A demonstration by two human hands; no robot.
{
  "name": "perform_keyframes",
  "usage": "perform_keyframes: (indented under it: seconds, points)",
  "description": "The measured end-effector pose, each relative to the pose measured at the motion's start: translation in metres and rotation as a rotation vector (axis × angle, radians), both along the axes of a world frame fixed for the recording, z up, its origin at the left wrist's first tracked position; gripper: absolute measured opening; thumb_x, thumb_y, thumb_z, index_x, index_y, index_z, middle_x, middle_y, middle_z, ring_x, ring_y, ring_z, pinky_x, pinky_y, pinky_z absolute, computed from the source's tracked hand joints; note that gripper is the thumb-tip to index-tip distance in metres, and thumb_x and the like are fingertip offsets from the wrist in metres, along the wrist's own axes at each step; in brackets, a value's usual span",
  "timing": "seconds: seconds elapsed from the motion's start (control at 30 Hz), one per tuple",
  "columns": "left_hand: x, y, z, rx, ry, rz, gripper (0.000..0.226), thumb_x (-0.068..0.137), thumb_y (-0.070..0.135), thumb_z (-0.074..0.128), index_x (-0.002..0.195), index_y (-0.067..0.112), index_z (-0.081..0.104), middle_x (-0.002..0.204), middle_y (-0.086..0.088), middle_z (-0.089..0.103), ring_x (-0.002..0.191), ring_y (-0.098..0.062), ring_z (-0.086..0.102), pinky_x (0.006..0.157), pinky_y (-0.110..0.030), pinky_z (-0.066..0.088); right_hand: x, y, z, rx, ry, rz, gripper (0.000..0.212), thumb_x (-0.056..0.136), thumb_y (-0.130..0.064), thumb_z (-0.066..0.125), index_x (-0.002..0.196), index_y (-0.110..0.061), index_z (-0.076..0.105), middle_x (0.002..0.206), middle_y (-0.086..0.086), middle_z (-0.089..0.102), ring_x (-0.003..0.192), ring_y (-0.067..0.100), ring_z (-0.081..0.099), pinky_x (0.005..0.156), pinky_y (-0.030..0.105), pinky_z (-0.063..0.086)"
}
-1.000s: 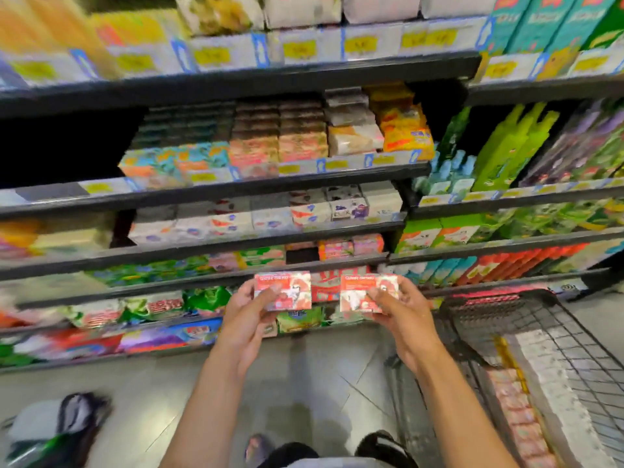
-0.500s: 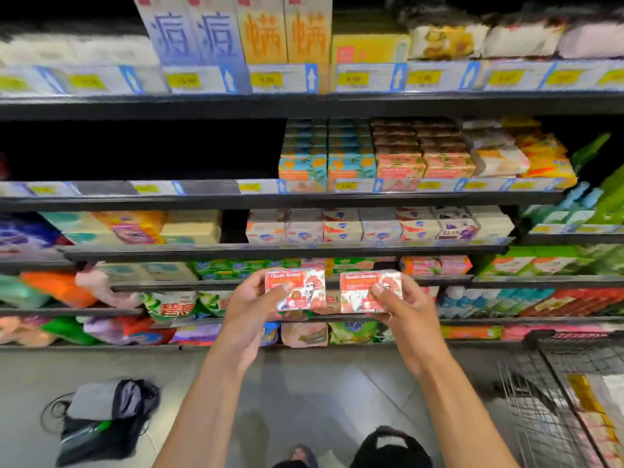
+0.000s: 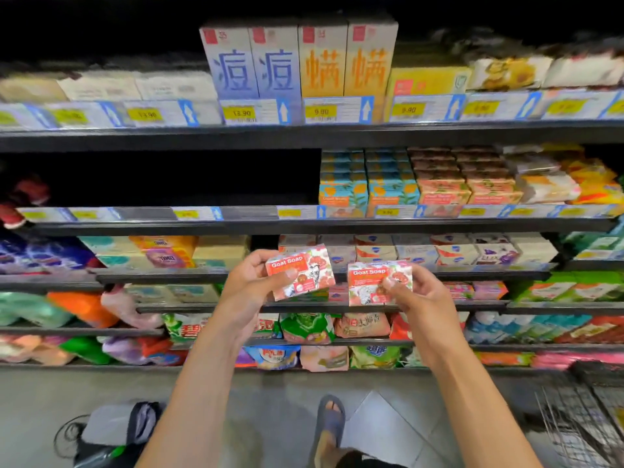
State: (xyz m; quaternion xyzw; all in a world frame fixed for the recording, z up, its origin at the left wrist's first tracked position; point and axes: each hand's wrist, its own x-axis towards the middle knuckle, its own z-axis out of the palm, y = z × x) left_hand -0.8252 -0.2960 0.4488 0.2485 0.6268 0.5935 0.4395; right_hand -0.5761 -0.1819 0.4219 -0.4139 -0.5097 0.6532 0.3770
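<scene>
Each of my hands holds a red and white box labelled Goat Soap in front of the shelves. My left hand [image 3: 251, 285] grips the left soap box [image 3: 304, 270], which is tilted, thumb across its front. My right hand [image 3: 420, 295] pinches the right soap box [image 3: 373, 282], which is held level. The two boxes are a small gap apart. Matching orange soap boxes [image 3: 442, 194] are stacked on the shelf above.
Dark shelves [image 3: 304, 222] full of boxed soaps and packets run across the view; the upper left bay [image 3: 185, 179] is dark and bare. A wire trolley [image 3: 584, 413] stands at the lower right. A bag [image 3: 111, 430] lies on the floor at lower left. My sandalled foot [image 3: 332, 417] is below.
The view has swung left and up, so the trolley has slid to the right edge. Both hands have risen with the boxes, and the left box has tilted.
</scene>
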Motion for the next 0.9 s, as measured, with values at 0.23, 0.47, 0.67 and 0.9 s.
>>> perform_keyframes:
  seconds: [0.23,0.47,0.67,0.9]
  points:
    - [-0.042,0.034,0.023,0.042,0.094,-0.012,0.039,0.079,0.015,0.084,0.113,0.016,0.066,0.111,-0.004,0.077,0.108,-0.025,0.072,0.09,-0.044,0.058,-0.034,0.033,0.009,-0.02,0.05,0.016,0.038,0.085,-0.014,0.081,0.121,-0.015,0.067,0.095,-0.009,0.074,0.103,0.019,0.074,0.079,0.023,0.058]
    - [-0.075,0.074,0.031,0.105,0.189,0.007,0.035,0.084,0.003,0.08,0.115,0.014,0.067,0.107,-0.003,0.078,0.105,-0.021,0.073,0.085,-0.035,0.06,-0.071,0.061,0.02,0.074,0.053,0.008,0.038,0.083,-0.025,0.081,0.118,-0.03,0.066,0.105,-0.013,0.076,0.109,0.019,0.072,0.087,0.027,0.055]
    - [-0.097,0.106,0.042,0.132,0.255,-0.021,0.035,0.08,0.0,0.082,0.108,0.016,0.069,0.102,-0.005,0.079,0.097,-0.019,0.075,0.074,-0.026,0.06,-0.083,0.07,0.022,0.077,0.055,-0.009,0.034,0.088,-0.021,0.079,0.105,-0.043,0.059,0.11,-0.023,0.067,0.099,-0.012,0.067,0.072,0.01,0.05]
    - [-0.137,0.14,0.05,0.107,0.327,-0.129,0.047,0.071,0.006,0.089,0.112,0.022,0.072,0.11,0.003,0.078,0.106,-0.015,0.073,0.095,-0.032,0.055,-0.097,0.072,0.01,0.108,0.1,-0.053,0.048,0.083,-0.013,0.082,0.127,-0.014,0.065,0.11,0.006,0.078,0.099,0.021,0.074,0.076,0.023,0.057]
